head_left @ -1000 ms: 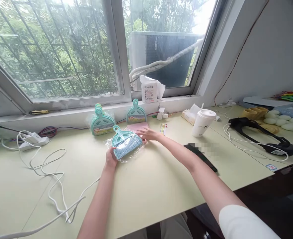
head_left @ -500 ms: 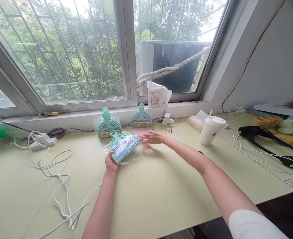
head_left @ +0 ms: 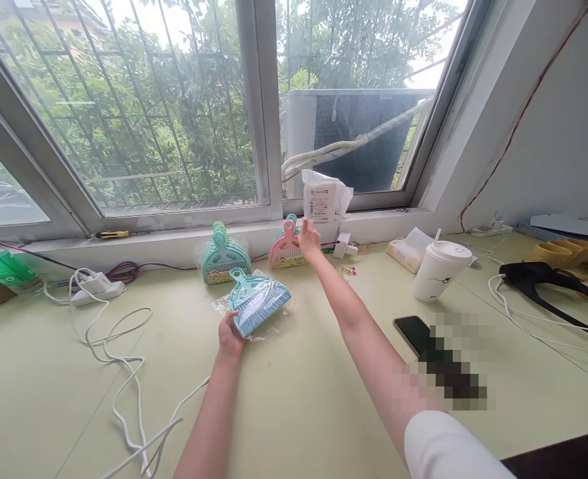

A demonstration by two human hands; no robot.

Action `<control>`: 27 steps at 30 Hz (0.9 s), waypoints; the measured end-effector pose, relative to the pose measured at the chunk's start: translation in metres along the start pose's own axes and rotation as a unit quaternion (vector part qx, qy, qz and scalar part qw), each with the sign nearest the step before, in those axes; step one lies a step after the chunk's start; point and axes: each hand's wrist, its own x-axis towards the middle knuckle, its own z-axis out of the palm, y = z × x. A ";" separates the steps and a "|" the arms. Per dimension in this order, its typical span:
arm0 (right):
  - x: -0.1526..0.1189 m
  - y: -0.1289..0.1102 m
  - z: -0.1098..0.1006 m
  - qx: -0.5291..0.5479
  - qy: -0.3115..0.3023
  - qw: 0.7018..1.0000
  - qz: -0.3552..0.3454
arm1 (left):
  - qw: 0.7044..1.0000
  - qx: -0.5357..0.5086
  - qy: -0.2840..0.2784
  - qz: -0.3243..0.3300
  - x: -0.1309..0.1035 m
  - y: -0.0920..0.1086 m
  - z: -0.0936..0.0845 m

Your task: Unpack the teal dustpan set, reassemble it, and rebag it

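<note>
Newly upright: pink plastic dustpan-and-brush set [head_left: 283,253], previously flat, stood before a mint-green plastic set [head_left: 292,217] by the sill, apparently joining that row.
Right hand [head_left: 310,238]: at the pink handle, fingers loosely curled; grip could not be told.
Left hand [head_left: 231,331]: pinched the edge of a film-wrapped teal dustpan with blue-bristled brush [head_left: 258,303].
Hidden: mint-green set below its handle top; right palm.
</note>
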 end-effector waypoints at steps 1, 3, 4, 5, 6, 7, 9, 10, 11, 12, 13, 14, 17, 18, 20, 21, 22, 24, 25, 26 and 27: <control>-0.003 0.001 0.006 -0.002 -0.009 1.000 -0.011 | 1.000 -0.001 0.000 -0.001 -0.001 0.000 0.001; -0.016 0.009 0.019 -0.022 -0.027 0.996 -0.087 | 1.000 -0.006 0.002 0.003 -0.002 0.000 0.002; -0.024 0.015 0.025 -0.039 -0.031 0.988 -0.144 | 1.000 -0.009 0.003 0.006 -0.003 0.000 0.003; -0.032 0.022 0.032 -0.056 -0.033 0.977 -0.201 | 1.000 -0.011 0.003 0.008 -0.003 -0.001 0.003; -0.039 0.028 0.038 -0.068 -0.036 0.964 -0.255 | 1.000 -0.013 0.004 0.011 -0.003 -0.001 0.003; -0.046 0.035 0.044 -0.076 -0.042 0.950 -0.299 | 1.000 -0.013 0.005 0.012 -0.003 -0.001 0.003; -0.057 0.045 0.055 -0.076 -0.056 0.933 -0.348 | 1.000 -0.012 0.008 0.011 -0.001 -0.002 0.003; -0.060 0.048 0.060 -0.073 -0.062 0.930 -0.354 | 1.000 -0.010 0.011 0.011 0.000 -0.002 0.003; -0.063 0.051 0.064 -0.069 -0.067 0.932 -0.348 | 1.000 -0.008 0.013 0.010 0.000 -0.002 0.003; -0.064 0.052 0.068 -0.066 -0.071 0.938 -0.334 | 1.000 -0.006 0.015 0.009 0.000 -0.002 0.003; -0.064 0.053 0.070 -0.062 -0.073 0.944 -0.316 | 1.000 -0.005 0.014 0.009 0.000 -0.002 0.003; -0.064 0.053 0.072 -0.058 -0.077 0.949 -0.299 | 1.000 -0.005 0.012 0.011 0.000 -0.002 0.004; -0.063 0.049 0.073 -0.039 -0.091 0.957 -0.273 | 1.000 -0.003 0.009 0.011 -0.003 -0.001 0.005; -0.064 0.047 0.071 -0.027 -0.093 0.957 -0.272 | 1.000 0.000 0.010 0.010 -0.003 -0.001 0.005; -0.071 0.040 0.064 0.005 -0.084 0.961 -0.264 | 1.000 0.009 0.011 0.007 -0.002 0.000 0.005; -0.078 0.036 0.058 0.028 -0.070 0.965 -0.252 | 1.000 0.014 0.010 0.007 -0.001 -0.001 0.005; -0.088 0.031 0.051 0.056 -0.050 0.970 -0.231 | 1.000 0.019 0.008 0.010 0.001 -0.001 0.004; -0.114 0.021 0.033 0.126 -0.002 0.977 -0.174 | 0.999 0.032 0.001 0.017 0.004 -0.002 0.003; -0.131 0.016 0.023 0.165 0.016 0.976 -0.145 | 0.999 0.042 -0.006 0.020 0.006 -0.003 0.003; -0.148 0.011 0.012 0.201 0.025 0.972 -0.120 | 0.998 0.052 -0.014 0.022 0.008 -0.004 0.003; -0.166 0.006 0.002 0.231 0.023 0.967 -0.102 | 0.998 0.063 -0.023 0.022 0.009 -0.005 0.003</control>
